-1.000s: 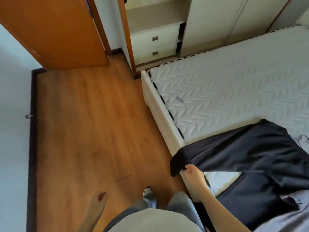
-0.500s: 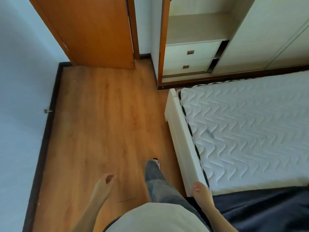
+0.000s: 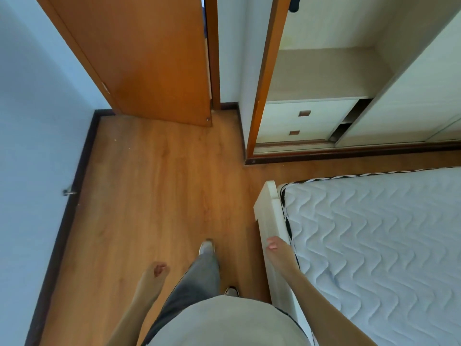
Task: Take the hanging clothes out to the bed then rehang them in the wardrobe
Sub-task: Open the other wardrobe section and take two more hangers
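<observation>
The view has swung off the black garment on the bed, which has slipped out of frame, and the right hand [image 3: 277,250] that was at its edge now hangs free, fingers relaxed and close together, holding nothing, just beside the near corner of the cream bed frame [image 3: 270,211]. The left hand [image 3: 154,272] swings low on the left, fingers loosely curled with the palm showing, and it holds nothing either.

The white quilted mattress [image 3: 374,245] with its wavy stitching fills the near right, a black-and-white trim running along its edge. Warm orange-brown wooden floor [image 3: 162,183] runs from the near edge to the far wall, and a grey-trousered leg steps out over it, a pale shoe [image 3: 206,247] leading.

Far right stands the cream built-in wardrobe [image 3: 411,96], its sliding panel pushed right so the left bay lies open: a bare beige shelf [image 3: 324,71] over two white drawers [image 3: 306,121] with small square brown pulls. An orange wooden post [image 3: 267,71] frames that bay on the left. At the very top of the opening hangs a scrap of dark clothing [image 3: 294,3], cut off by the picture's edge; that is all of the clothes on show.

Far left, an orange wooden door [image 3: 149,58] stands open against the pale blue wall [image 3: 30,121]. Dark skirting [image 3: 74,183] lines the wall's foot, with a small metal doorstop [image 3: 68,192] sticking out just above it.
</observation>
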